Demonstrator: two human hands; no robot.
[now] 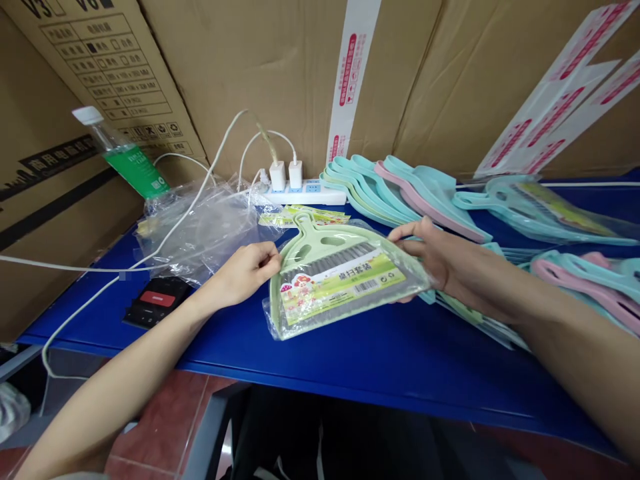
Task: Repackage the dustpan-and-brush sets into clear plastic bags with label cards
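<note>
A light green dustpan and brush set [320, 248] in a clear plastic bag, with a yellow-green label card on its front, is held tilted above the blue table. My left hand [250, 270] pinches the bag at the dustpan's left side, near the handle. On the other side my right hand [435, 257] grips the right edge, fingers on top and the thumb side partly hidden. Behind the dustpan lie a few label cards [325, 217]. A stack of blue, green and pink dustpans [420, 193] stands just beyond my right hand.
Clear plastic bags [195, 220] lie at the left, by a green-labelled bottle [133, 163] and a black device [157, 300]. White cables run from a power strip [305, 193]. Bagged dustpans [555, 207] lie on the right. Cardboard boxes [280, 73] wall off the back.
</note>
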